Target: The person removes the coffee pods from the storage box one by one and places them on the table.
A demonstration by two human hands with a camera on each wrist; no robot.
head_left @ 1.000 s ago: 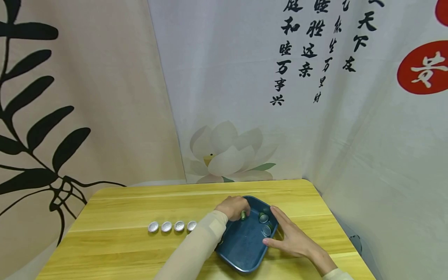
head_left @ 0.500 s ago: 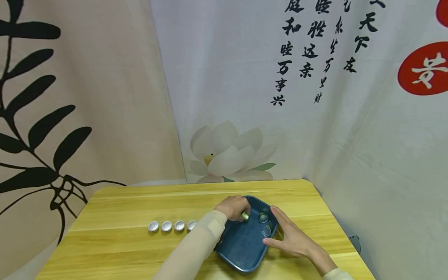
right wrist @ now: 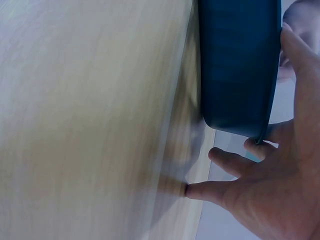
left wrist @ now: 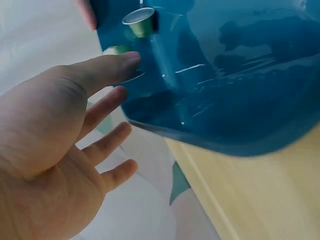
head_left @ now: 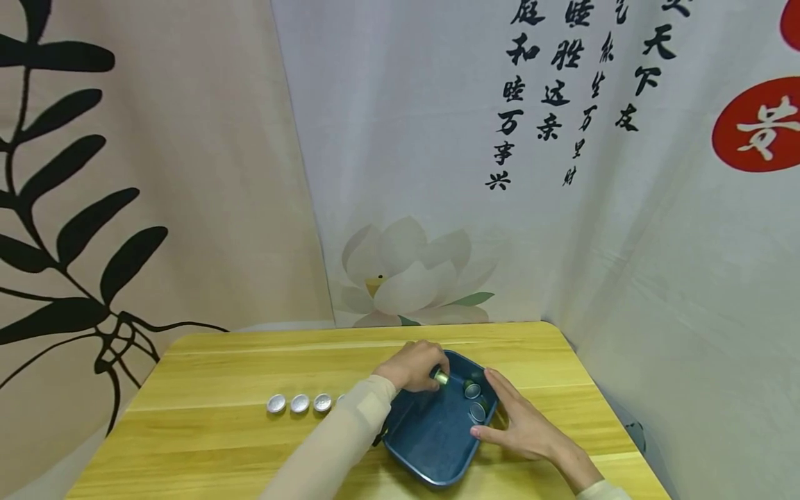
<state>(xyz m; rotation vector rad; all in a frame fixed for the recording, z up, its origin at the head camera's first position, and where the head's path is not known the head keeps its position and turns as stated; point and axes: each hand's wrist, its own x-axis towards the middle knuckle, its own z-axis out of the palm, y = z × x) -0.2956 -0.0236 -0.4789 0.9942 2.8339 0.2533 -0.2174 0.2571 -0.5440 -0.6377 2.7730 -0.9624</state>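
My left hand (head_left: 415,366) is over the far left part of a dark blue tray (head_left: 431,444), pinching a small green coffee capsule (head_left: 441,377) between thumb and fingers. In the left wrist view the thumb covers much of that capsule. Two more green coffee capsules lie in the tray along its right wall, one farther back (head_left: 471,390) and one nearer (head_left: 478,412). My right hand (head_left: 521,423) is spread along the tray's right side. Its thumb and fingers touch the rim, while in the right wrist view the lower fingers extend past the tray's end.
Left of the tray, several silver-topped capsules (head_left: 300,403) stand in a row on the yellow wooden table (head_left: 219,444). My left sleeve (head_left: 337,437) hides part of the row's right end. A printed curtain (head_left: 431,160) hangs behind the table's far edge.
My left hand has risen slightly and shifted left, tilting the capsule so more of it shows. The sleeve now covers more of the row's last capsule. The right hand stays at the tray.
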